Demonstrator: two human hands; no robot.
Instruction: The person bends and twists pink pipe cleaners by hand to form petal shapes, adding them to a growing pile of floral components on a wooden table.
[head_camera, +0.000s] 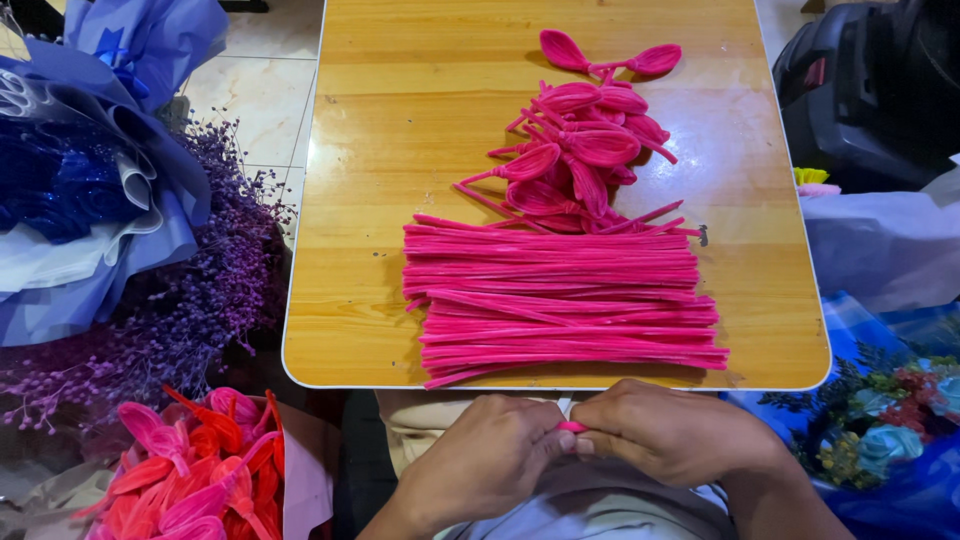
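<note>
Two hands meet just below the near edge of the wooden table (350, 330), and most of what they hold is hidden. Only a small pink nub of a pipe cleaner (571, 427) shows between them, pinched where the fingertips come together; its length and shape cannot be made out. The left hand (490, 455) is curled closed on it from one side, the right hand (665, 432) closed over it from the other (both forearms are cut off by the bottom edge). On the table beyond, well apart from the hands, lies a stack of straight pink pipe cleaners (560, 300), with a heap of looped pink petals (585, 140) just behind it. Pink and red petals (195, 465) fill a container at lower left, partly cut off, beside purple dried flowers (190, 290).
</note>
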